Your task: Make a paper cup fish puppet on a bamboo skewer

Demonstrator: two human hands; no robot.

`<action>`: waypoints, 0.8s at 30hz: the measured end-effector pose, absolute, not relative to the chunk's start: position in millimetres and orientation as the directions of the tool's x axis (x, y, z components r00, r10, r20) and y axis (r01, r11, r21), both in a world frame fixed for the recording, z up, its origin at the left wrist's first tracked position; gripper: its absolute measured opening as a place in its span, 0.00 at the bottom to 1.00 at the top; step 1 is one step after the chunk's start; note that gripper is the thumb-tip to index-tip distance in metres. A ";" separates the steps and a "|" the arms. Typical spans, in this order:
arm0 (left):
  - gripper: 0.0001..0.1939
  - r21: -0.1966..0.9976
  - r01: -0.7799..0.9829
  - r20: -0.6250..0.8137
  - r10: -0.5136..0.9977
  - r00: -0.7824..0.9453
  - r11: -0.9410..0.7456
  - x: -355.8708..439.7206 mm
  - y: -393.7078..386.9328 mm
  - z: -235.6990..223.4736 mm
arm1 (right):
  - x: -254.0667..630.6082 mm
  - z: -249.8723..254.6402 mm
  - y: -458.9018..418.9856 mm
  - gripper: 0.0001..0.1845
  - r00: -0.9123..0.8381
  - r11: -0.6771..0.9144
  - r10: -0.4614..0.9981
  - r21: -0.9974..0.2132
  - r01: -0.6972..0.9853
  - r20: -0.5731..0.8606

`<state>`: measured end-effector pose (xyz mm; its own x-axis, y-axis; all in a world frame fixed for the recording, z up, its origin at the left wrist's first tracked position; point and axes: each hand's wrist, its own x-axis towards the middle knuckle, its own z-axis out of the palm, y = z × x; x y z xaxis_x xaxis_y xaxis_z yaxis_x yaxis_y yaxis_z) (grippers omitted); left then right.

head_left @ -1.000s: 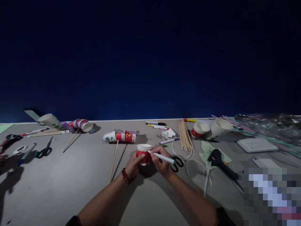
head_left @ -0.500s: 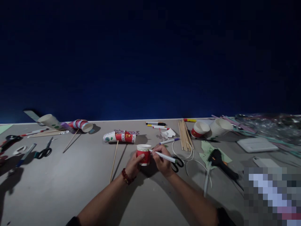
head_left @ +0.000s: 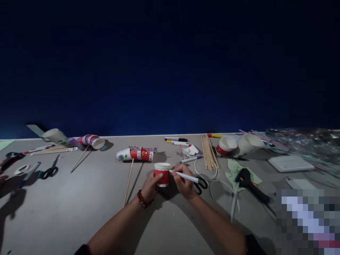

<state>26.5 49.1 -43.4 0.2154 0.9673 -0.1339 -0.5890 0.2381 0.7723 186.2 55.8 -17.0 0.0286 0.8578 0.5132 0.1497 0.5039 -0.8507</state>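
A red and white paper cup [head_left: 163, 176], mouth upward, is gripped from its left side by my left hand [head_left: 151, 185], thumb across the front. A green scalloped line runs round the white band below its rim. My right hand [head_left: 183, 181] pinches a white marker pen [head_left: 187, 176], its tip at the cup's right side near the rim. Black scissor handles [head_left: 202, 185] lie just right of that hand. Beyond my left hand rests a decorated paper-cup figure [head_left: 135, 154] on a wooden stick [head_left: 129, 182].
Wooden sticks [head_left: 208, 152], several markers [head_left: 177, 140], white cord [head_left: 207, 177] and a glue gun [head_left: 252, 186] lie to the right. Stacked paper cups [head_left: 248, 144] stand behind them. At the left are another cup figure [head_left: 90, 140], scissors [head_left: 51, 170] and a blue-capped marker [head_left: 29, 175].
Almost nothing differs. My hands keep the cup and marker in nearly the same place, with the marker tip shifted very slightly at the cup's side.
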 end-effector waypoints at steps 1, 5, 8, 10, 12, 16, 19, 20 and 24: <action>0.24 0.774 -0.587 -0.135 0.967 0.214 0.238 26.6 49.0 -43.1 | 186.3 -16.8 55.7 0.04 0.024 0.501 0.860 -0.853 0.146 0.510; 0.23 0.773 -0.589 -0.136 0.969 0.208 0.235 27.1 49.2 -41.8 | 185.9 -18.2 55.8 0.03 0.029 0.501 0.861 -0.855 0.134 0.508; 0.23 0.769 -0.592 -0.132 0.966 0.222 0.241 27.6 48.9 -40.1 | 184.7 -20.4 56.1 0.04 0.063 0.509 0.855 -0.856 0.093 0.515; 0.23 0.771 -0.588 -0.126 0.964 0.234 0.244 27.9 48.4 -38.1 | 183.6 -21.1 56.1 0.04 0.080 0.506 0.856 -0.860 0.069 0.510; 0.24 0.778 -0.583 -0.114 0.965 0.235 0.234 28.1 47.9 -35.8 | 182.7 -20.9 55.8 0.05 0.090 0.500 0.859 -0.864 0.065 0.504; 0.34 0.794 -0.574 -0.095 0.973 0.209 0.201 28.9 47.8 -32.5 | 182.6 -18.9 54.9 0.05 0.094 0.492 0.863 -0.868 0.063 0.496; 0.38 0.800 -0.570 -0.094 0.977 0.190 0.187 29.6 48.2 -31.8 | 183.7 -18.6 54.1 0.05 0.081 0.483 0.869 -0.873 0.076 0.488; 0.38 0.803 -0.567 -0.094 0.978 0.185 0.184 29.9 48.3 -31.7 | 184.1 -18.7 53.9 0.04 0.076 0.481 0.870 -0.873 0.080 0.486; 0.39 0.820 -0.550 -0.076 0.982 0.172 0.159 30.7 48.1 -29.9 | 184.6 -17.6 52.7 0.04 0.060 0.475 0.875 -0.875 0.088 0.481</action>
<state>30.7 48.1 -29.9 0.1718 0.9822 -0.0756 -0.5500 0.1593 0.8198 184.6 52.7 -17.6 0.0597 0.8747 0.4810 0.0880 0.4754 -0.8754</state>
